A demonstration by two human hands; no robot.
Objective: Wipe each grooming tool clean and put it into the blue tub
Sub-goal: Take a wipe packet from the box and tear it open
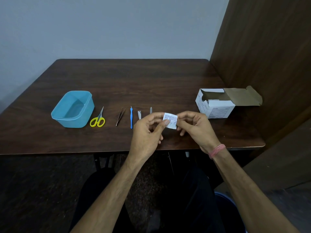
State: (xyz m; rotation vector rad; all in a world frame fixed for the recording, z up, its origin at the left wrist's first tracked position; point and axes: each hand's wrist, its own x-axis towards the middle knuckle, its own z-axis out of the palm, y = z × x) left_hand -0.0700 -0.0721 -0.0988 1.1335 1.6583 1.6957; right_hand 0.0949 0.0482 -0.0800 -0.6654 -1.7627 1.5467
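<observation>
Together both hands [170, 126] pinch a white sachet [170, 120]; its small print looks unreadable.

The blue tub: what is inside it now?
The blue tub shows only its bare bottom; no tool lies in it. The near wall hides a thin strip of the floor.

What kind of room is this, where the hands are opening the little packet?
Probably a plain workroom or office corner, not a bathroom. There is a bare dark wooden table against a blank grey wall, a wooden partition on the right, and an opened cardboard box on the table.
</observation>
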